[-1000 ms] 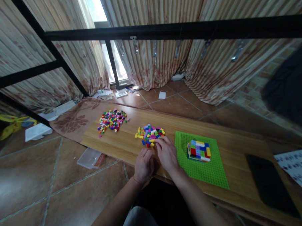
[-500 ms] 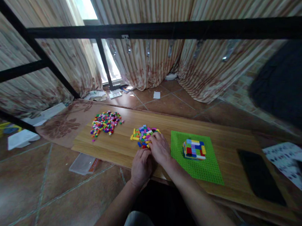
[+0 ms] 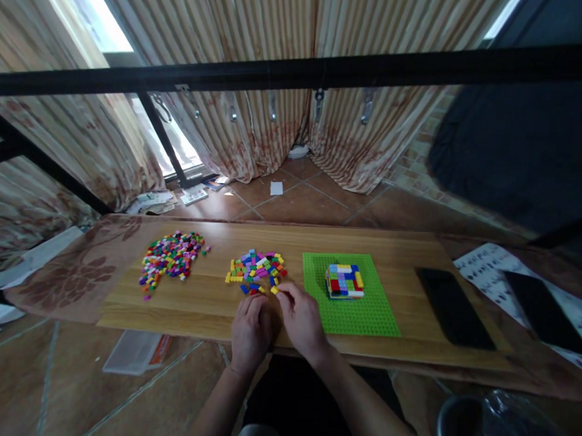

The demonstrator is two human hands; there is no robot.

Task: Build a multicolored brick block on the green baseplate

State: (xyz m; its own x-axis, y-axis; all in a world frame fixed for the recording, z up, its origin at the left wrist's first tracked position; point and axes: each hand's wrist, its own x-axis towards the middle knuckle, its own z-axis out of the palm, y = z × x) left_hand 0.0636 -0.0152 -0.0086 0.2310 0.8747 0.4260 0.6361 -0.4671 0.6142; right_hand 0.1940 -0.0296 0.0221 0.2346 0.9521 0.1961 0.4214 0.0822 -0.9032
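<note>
My right hand [image 3: 303, 316] reaches to the near edge of a pile of mixed building bricks [image 3: 257, 267], its thumb and forefinger pinched at a yellow brick [image 3: 275, 289]. Close on its left, my left hand [image 3: 251, 329] rests on the table edge with fingers curled; whatever they may hold is hidden. Just beyond those fingers lie a few blue, red and yellow bricks [image 3: 253, 288]. To the right, a low block built of coloured bricks [image 3: 345, 282] sits on a green studded baseplate [image 3: 383, 318].
A larger heap of tiny coloured bricks [image 3: 171, 258] lies on the wooden table [image 3: 210, 311] at left. At right are a black flat device [image 3: 455, 309], a printed sheet [image 3: 482, 265] and another dark device [image 3: 547, 309]. A clear plastic box [image 3: 131, 352] is below the front edge.
The view has shifted rightward. My right hand has drawn back from over the pile to its near edge, uncovering more bricks. The two hands are now slightly farther apart.
</note>
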